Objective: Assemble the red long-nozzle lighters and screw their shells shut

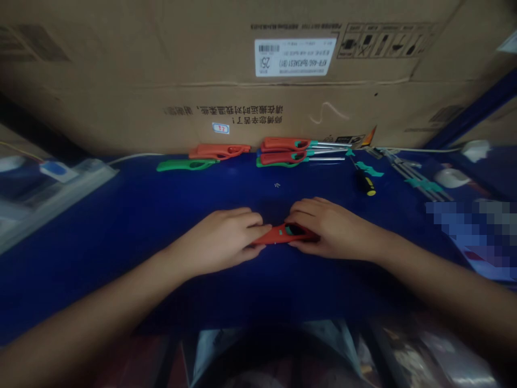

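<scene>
Between my two hands is a red lighter body [278, 234] with a dark trigger opening and a bit of green inside it. My left hand [226, 237] pinches its left end between thumb and fingers. Around the right end, beside the trigger opening, my right hand [329, 229] is closed. The fingers hide both ends of the piece. Just beyond it a few tiny pale bits [277, 185] lie on the blue table [161, 205].
Along the back lie orange [218, 151] and green [188, 165] lighter bodies and red lighters [283, 157] with metal tubes. A black-and-yellow screwdriver [365, 182], green trigger parts [369, 169] and metal tubes [420, 178] lie to the right. A cardboard sheet [161, 64] stands behind; a clear bin [81, 183] is left.
</scene>
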`<action>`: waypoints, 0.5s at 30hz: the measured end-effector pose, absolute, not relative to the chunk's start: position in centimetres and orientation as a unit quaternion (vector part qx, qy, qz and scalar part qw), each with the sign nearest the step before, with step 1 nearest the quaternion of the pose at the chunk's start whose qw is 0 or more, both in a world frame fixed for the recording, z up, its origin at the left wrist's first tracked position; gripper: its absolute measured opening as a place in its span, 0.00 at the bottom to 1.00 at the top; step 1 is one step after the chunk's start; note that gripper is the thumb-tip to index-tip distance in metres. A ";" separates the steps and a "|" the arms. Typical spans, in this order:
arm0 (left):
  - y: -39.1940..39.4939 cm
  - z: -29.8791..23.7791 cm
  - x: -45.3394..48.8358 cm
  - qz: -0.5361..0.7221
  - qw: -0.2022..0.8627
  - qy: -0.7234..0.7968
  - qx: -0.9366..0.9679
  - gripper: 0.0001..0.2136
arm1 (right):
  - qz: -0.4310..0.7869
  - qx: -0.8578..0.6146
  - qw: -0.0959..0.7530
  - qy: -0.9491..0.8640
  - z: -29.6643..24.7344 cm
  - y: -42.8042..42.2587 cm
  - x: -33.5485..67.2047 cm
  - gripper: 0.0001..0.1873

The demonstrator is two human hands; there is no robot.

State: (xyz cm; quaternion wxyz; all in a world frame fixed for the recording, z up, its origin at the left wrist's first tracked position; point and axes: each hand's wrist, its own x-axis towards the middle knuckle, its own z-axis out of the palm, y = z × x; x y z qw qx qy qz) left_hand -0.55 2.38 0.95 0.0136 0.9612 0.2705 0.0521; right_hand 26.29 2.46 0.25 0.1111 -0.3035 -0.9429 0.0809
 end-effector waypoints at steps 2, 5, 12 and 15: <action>2.5 0.7 -0.6 0.070 0.014 0.272 0.960 0.14 | 0.064 -0.304 0.102 -0.945 0.4 2.3 26.3 0.14; 2.9 0.1 -0.7 0.112 0.029 0.278 0.954 0.13 | 0.046 -0.298 0.101 -0.948 0.5 2.4 26.4 0.11; 3.1 -0.2 -0.6 0.166 0.102 0.284 0.939 0.11 | 0.033 -0.268 0.147 -0.952 0.3 2.7 26.8 0.14; 2.9 -0.1 -0.3 0.186 0.125 0.276 0.935 0.11 | 0.016 -0.255 0.162 -0.953 0.2 2.6 26.7 0.14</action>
